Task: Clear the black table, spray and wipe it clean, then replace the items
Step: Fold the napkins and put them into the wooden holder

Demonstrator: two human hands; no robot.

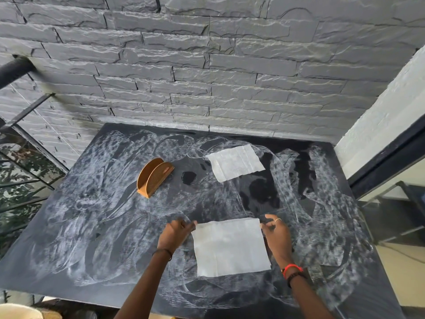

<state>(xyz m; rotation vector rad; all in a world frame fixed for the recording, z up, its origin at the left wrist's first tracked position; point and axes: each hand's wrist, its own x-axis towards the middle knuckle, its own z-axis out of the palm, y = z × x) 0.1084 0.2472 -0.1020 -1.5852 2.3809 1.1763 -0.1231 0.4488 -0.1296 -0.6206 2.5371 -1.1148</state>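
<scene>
Left hand (177, 233) and right hand (276, 236) fingers pinch the far corners of the squarish napkin (230, 247), lying flat.

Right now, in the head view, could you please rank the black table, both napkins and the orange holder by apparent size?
1. black table
2. near napkin and far napkin: near looks bigger, perhaps only from closeness
3. orange holder

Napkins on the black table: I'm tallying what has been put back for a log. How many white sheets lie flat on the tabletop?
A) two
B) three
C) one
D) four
A: the near napkin lies between the left hand and the right hand, the far napkin lies farther back, right of the napkin holder, and no other sheet shows on the black table.
</scene>
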